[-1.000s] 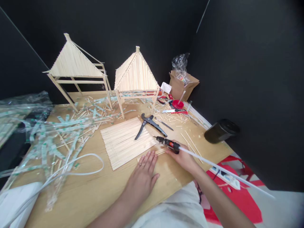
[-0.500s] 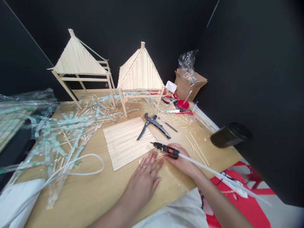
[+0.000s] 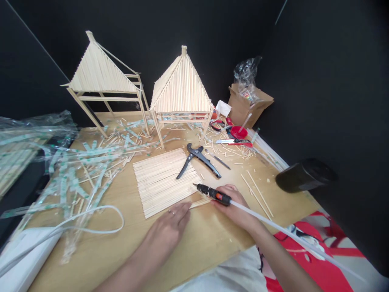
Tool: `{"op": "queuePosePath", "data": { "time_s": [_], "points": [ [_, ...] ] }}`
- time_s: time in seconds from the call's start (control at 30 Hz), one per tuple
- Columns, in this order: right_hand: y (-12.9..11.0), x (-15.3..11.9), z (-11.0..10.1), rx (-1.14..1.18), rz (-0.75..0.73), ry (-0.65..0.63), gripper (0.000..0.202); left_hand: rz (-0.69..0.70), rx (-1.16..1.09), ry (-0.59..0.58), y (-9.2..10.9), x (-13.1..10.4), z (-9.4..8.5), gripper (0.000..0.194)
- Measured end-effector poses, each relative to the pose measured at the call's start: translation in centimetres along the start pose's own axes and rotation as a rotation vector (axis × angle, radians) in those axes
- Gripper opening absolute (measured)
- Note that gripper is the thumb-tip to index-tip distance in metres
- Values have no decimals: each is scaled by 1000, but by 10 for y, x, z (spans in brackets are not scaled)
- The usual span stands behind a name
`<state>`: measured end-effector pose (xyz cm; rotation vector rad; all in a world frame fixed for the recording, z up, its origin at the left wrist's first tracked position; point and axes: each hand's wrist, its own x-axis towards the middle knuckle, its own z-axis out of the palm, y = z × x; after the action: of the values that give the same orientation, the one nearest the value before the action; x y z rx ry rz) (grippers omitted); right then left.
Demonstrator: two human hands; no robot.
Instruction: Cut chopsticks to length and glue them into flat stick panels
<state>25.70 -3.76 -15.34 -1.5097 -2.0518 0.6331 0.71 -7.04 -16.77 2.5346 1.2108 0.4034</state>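
My right hand [image 3: 235, 205] is closed around a black hot glue gun [image 3: 214, 194], with a long white glue stick trailing from its back end. The gun's nozzle points left over the edge of a flat panel of thin wooden sticks [image 3: 164, 182]. Below the nozzle lie a few loose wooden sticks [image 3: 200, 202], their right ends close to my right fingers. My left hand [image 3: 170, 227] has its fingers drawn together at the left end of those sticks; the fingertips are partly hidden. Black cutters [image 3: 202, 160] rest across the panel's upper right corner.
Two stick-built house models, one left [image 3: 103, 73] and one central [image 3: 182, 89], stand behind. Plastic strips [image 3: 69, 174] and a white cable [image 3: 118, 231] lie left. A craft knife [image 3: 234, 142], a cardboard box [image 3: 251, 103] and a dark cylinder [image 3: 304, 176] are right.
My left hand has slid left and its spread fingers have drawn together at the sticks' left end, uncovering more of them. My right hand and the glue gun stay nearly in place; the view shifts slightly.
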Motion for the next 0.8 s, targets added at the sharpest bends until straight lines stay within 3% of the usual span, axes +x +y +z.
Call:
{"op": "queuePosePath", "data": {
  "time_s": [0.07, 0.1, 0.27, 0.4, 0.63, 0.8],
  "points": [
    [0, 1, 0, 10, 3, -5, 9, -141, -73, 24, 0, 0, -12, 29],
    [0, 1, 0, 14, 7, -5, 9, -146, -89, 34, 1, 1, -16, 28],
    [-1, 0, -1, 29, 22, -3, 10, 100, 57, 46, 4, 6, -12, 23],
    [-1, -3, -1, 49, 40, -10, 9, 200, 226, 61, 0, 6, -4, 38],
    [4, -8, -1, 125, 165, 35, 17, 201, 270, 65, -7, 4, 1, 41],
    [-7, -12, -16, 188, 278, 137, 31, 156, 171, 48, -6, 6, 0, 41]
  ]
}}
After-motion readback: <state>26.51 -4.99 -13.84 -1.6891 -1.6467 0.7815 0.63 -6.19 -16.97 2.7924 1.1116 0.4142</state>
